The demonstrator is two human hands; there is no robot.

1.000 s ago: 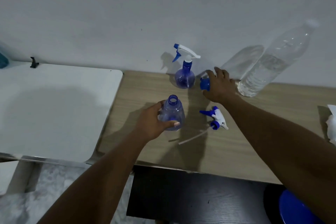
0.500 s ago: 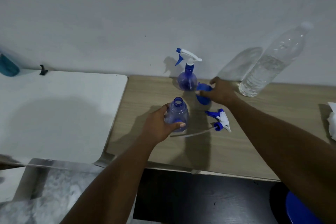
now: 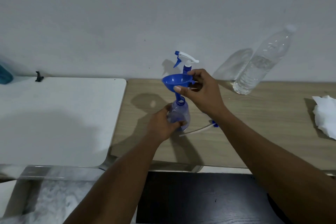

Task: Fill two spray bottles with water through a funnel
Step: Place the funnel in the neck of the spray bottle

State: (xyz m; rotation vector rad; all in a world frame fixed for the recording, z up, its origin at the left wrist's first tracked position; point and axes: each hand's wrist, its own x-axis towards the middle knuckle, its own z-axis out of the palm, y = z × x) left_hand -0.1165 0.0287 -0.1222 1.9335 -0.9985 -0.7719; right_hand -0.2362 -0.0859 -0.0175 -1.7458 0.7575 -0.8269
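My left hand (image 3: 161, 125) grips the body of an open blue spray bottle (image 3: 179, 112) standing on the wooden table (image 3: 254, 132). My right hand (image 3: 201, 91) holds a blue funnel (image 3: 176, 81) by its rim, its spout tip at the bottle's neck. A second spray bottle, with its white trigger head (image 3: 187, 59) on, stands behind the funnel by the wall, mostly hidden. The removed sprayer head lies under my right forearm; only its white dip tube (image 3: 195, 131) shows. A large clear water bottle (image 3: 261, 65) leans against the wall at the right.
A white surface (image 3: 60, 118) adjoins the wooden table on the left. Crumpled white tissue (image 3: 325, 114) lies at the right edge. A dark surface (image 3: 200, 200) sits below the table's front edge. A teal object (image 3: 5, 76) and a small black clip (image 3: 39, 76) sit far left.
My right hand picked the funnel up from the table beside the far bottle and carried it over the open bottle. My left hand kept hold of that bottle.
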